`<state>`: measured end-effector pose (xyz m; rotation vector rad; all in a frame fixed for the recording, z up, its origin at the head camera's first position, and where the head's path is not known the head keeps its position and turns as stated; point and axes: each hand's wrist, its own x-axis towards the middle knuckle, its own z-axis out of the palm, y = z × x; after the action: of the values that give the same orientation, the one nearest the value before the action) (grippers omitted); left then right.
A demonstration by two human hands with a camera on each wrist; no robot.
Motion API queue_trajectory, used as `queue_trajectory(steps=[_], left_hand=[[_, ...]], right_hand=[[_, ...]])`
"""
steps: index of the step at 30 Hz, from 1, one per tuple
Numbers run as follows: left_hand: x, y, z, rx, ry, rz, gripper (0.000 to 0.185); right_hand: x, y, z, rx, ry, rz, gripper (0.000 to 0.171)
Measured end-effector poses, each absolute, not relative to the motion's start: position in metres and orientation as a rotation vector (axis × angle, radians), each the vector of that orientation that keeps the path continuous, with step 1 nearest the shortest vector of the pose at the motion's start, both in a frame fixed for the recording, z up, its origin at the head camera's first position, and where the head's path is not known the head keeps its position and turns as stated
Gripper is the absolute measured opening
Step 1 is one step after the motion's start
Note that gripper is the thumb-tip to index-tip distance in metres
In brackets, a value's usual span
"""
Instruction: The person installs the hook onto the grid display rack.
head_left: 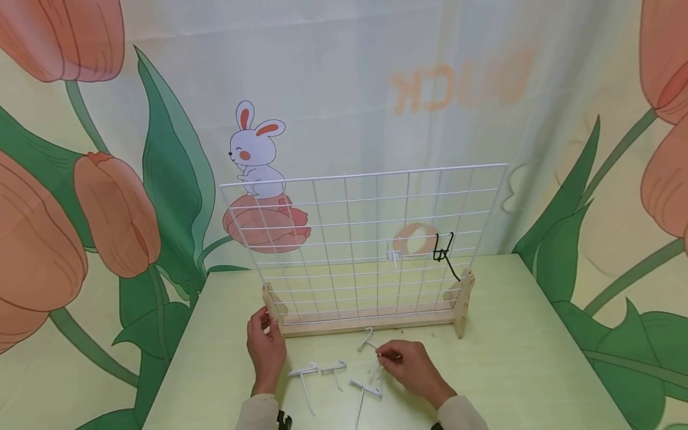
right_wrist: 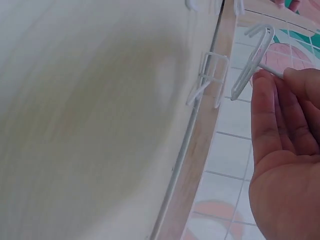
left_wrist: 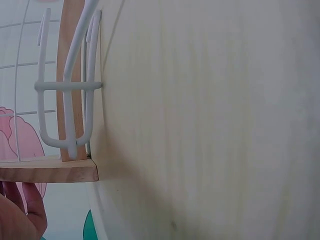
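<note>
My right hand [head_left: 411,364] pinches the straight arm of a white wire hook [right_wrist: 255,62] between thumb and fingers. In the head view that hook stands just in front of a wooden base [head_left: 371,323], which carries a white wire grid panel [head_left: 360,228] upright. At the stand's left end, my left hand [head_left: 267,352] rests its fingers against the outer side of the wooden foot [left_wrist: 50,173]. Between the hands, loose white hooks lie on the table: one [head_left: 303,371] at the left, another [head_left: 334,368] beside it, a third [head_left: 367,389] nearer me.
A black hook [head_left: 442,254] hangs on the grid's right part, with a white hook [head_left: 395,256] to its left. The stand's right foot [head_left: 462,306] sits on the pale yellow table [head_left: 516,352]. Behind it hangs a curtain [head_left: 344,89] printed with tulips and a rabbit.
</note>
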<state>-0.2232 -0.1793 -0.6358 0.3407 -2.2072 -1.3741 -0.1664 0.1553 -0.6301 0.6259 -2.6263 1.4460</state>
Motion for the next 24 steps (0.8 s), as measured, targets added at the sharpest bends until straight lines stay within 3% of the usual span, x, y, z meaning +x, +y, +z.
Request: queue_trajectory(steps=[24], left_hand=[[-0.223, -0.182, -0.639, 0.307, -2.207, -1.348, 0.037]], right_hand=[[-0.161, 0.145, -0.59, 0.695, -2.343, 1.526, 0.017]])
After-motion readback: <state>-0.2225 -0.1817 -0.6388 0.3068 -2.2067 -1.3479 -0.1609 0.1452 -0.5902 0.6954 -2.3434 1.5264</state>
